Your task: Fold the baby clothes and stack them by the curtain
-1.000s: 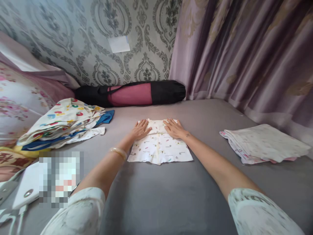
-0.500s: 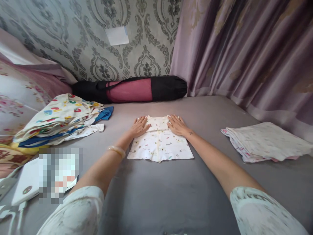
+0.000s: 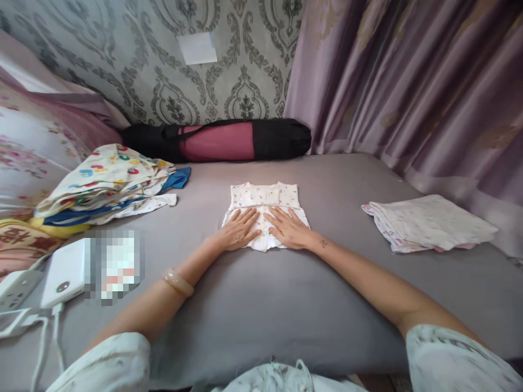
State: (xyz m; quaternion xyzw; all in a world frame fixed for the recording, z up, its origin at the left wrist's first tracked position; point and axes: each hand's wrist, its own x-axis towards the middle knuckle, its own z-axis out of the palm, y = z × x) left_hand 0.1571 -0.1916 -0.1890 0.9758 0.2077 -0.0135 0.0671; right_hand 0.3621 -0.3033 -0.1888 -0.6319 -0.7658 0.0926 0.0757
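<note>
A small white printed baby shirt [image 3: 265, 197] lies on the grey bed sheet [image 3: 261, 294] in front of me, with its sleeves folded across the upper part. My left hand [image 3: 240, 228] rests flat on the left half of its lower part, fingers stretched out. On the right half my right hand [image 3: 289, 227] lies flat too, its fingers spread. Both hands press on the cloth without gripping it. Between them a strip of the shirt's middle shows. The cloth beneath my palms is hidden.
To the left is a loose pile of printed clothes [image 3: 102, 182]. A white power bank [image 3: 65, 272] with cables lies near a power strip [image 3: 20, 286]. Folded clothes [image 3: 433, 220] are stacked at the right. A black and pink long bag [image 3: 216, 141] lies along the wall.
Both hands have slid from the shirt's top corners down towards me onto its lower part. The folded upper part is now uncovered. The camera view has shifted slightly.
</note>
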